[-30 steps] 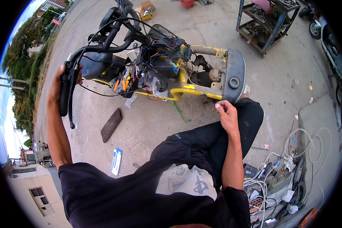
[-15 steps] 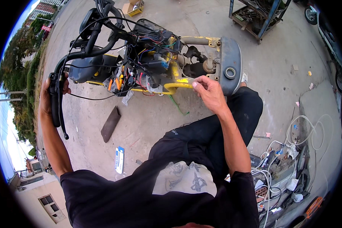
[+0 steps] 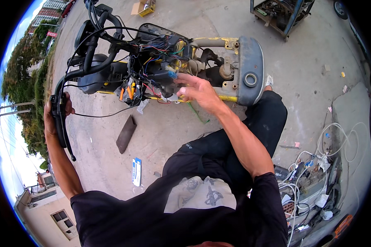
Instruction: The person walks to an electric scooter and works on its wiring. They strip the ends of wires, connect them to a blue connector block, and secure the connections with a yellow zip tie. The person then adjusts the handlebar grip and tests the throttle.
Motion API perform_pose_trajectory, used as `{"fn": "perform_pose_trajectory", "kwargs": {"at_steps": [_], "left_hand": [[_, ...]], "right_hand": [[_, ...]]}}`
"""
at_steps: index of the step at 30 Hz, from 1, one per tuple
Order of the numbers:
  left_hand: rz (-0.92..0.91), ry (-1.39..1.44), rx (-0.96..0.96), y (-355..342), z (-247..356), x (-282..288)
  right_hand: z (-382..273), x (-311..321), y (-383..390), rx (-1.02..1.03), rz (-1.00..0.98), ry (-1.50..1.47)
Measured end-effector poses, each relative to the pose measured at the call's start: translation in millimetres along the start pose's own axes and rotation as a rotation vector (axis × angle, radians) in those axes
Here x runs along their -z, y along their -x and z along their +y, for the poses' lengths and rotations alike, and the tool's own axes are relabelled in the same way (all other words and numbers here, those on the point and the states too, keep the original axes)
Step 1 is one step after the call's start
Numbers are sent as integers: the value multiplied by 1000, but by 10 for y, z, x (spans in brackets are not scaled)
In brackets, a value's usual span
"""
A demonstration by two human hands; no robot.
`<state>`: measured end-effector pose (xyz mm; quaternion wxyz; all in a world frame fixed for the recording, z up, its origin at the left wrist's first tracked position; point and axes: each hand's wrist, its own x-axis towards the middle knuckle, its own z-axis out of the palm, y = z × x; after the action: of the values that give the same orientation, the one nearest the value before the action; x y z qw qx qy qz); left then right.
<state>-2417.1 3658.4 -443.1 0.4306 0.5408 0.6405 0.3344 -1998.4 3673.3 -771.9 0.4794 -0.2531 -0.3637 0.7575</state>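
Note:
A stripped electric scooter fills the upper middle, with its wiring bundle (image 3: 158,53) and yellow frame (image 3: 226,98) exposed. At the far left, my left hand (image 3: 58,109) is wrapped round the black handlebar grip (image 3: 62,133), beside the brake lever (image 3: 71,152). My right hand (image 3: 202,94) is over the near side of the frame, its fingers stretched toward a blue connector (image 3: 172,74) among the wires. Whether the fingertips touch anything is hard to see. Tools with orange and yellow handles (image 3: 130,90) are tucked in the scooter's front. A grey rear panel (image 3: 251,61) lies right of my hand.
On the concrete lie a dark flat strip (image 3: 126,133) and a blue and white packet (image 3: 137,171). A metal cart (image 3: 290,26) stands at the upper right. Hoses and scrap (image 3: 292,185) are heaped at the lower right, and a yellow crate (image 3: 146,9) sits at the back.
My right hand has let go of the yellow frame tube and moved left, toward the wiring, with its fingers extending. My left hand stays on the handlebar grip. The view has shifted slightly.

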Motion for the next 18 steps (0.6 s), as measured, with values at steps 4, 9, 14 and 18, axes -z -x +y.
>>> {"fn": "perform_pose_trajectory", "kwargs": {"at_steps": [4,9,14,18], "left_hand": [[-19,-10,15,-6,21,1],[9,-2,24,7,19,16],[-17,12,30,-35,15,1],[-24,13,37,-35,5,22]], "right_hand": [[99,119,-71,-11,254,68],[21,335,-207,71,376,197],[-138,346,-250,106,234,65],[-202,414,-229,104,145,-19]]}}
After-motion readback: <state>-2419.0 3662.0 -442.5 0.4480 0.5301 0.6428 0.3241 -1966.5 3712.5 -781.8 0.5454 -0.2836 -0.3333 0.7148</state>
